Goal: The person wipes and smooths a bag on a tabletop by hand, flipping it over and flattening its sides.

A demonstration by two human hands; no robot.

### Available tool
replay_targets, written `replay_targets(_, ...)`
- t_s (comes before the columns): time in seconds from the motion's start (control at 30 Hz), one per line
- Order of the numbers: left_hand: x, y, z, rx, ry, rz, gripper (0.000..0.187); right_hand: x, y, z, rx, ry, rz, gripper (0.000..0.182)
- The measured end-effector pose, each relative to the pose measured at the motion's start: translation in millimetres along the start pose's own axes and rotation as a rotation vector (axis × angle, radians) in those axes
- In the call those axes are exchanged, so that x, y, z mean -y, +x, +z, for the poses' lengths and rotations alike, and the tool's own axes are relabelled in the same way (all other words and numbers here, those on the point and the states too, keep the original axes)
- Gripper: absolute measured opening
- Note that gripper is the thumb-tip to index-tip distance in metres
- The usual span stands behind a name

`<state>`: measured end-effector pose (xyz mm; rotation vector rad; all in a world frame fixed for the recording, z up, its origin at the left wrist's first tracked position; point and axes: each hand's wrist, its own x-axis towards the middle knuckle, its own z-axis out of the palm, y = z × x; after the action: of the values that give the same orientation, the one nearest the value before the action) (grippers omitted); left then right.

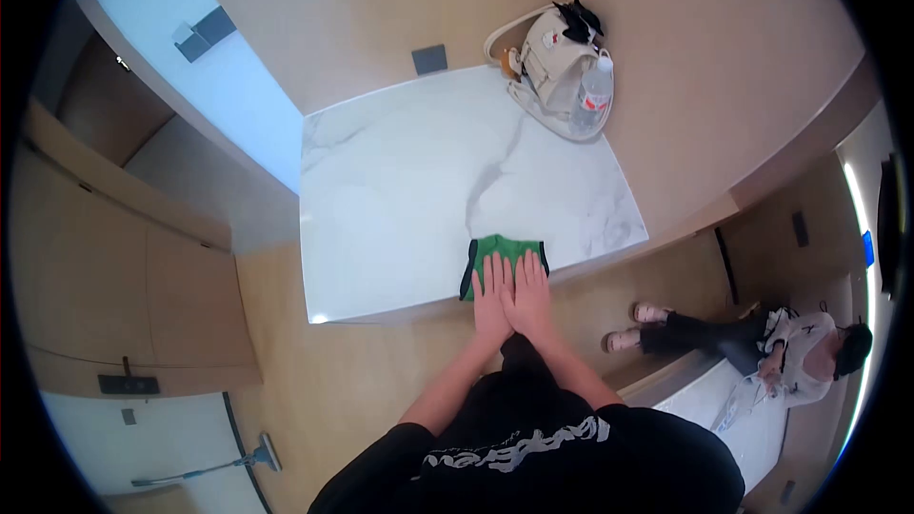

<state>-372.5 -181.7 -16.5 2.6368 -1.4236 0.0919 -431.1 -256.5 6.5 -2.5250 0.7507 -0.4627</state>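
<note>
A green cloth (495, 246) with dark edging lies at the front edge of a white marble-look countertop (400, 190). My left hand (492, 300) rests flat on the cloth, its fingers stretched forward. Right beside it, my right hand (529, 295) also lies flat on the cloth with straight fingers. The two hands touch along their inner sides. Neither is wrapped round anything, and the palms are hidden from above.
A cream backpack (547, 62) stands at the counter's back right corner, with a clear plastic bottle (592, 95) against it. Wall sockets (429, 59) sit behind. A mop (257, 455) is at the lower left. Another person (724, 343) sits at the right, holding a plastic bag.
</note>
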Motion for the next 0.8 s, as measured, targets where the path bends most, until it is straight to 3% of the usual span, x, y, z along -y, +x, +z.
replay_targets(0.2,-9,31,-1,-0.028,-0.187,-0.094,0.072,-17,37,1,0.026,-0.041,0.038,0.066)
replay_targets(0.3,-4,54,-4,0.006,-0.033,-0.077,0.072,-17,63,5,-0.008,-0.023,0.072,0.065)
replay_targets(0.4,5,87,-11,-0.019,-0.116,-0.118,0.071,-21,101,9,0.001,-0.012,0.079,0.066)
replay_targets(0.5,24,136,15,-0.067,0.064,-0.134,0.071,-29,154,18,-0.040,0.004,0.024,0.066)
replay_targets(0.73,89,278,33,-0.083,0.039,-0.167,0.074,-38,311,52,-0.011,0.006,0.008,0.068)
replay_targets(0.8,107,321,30,-0.056,-0.090,-0.213,0.075,-38,359,63,-0.010,0.004,0.004,0.068)
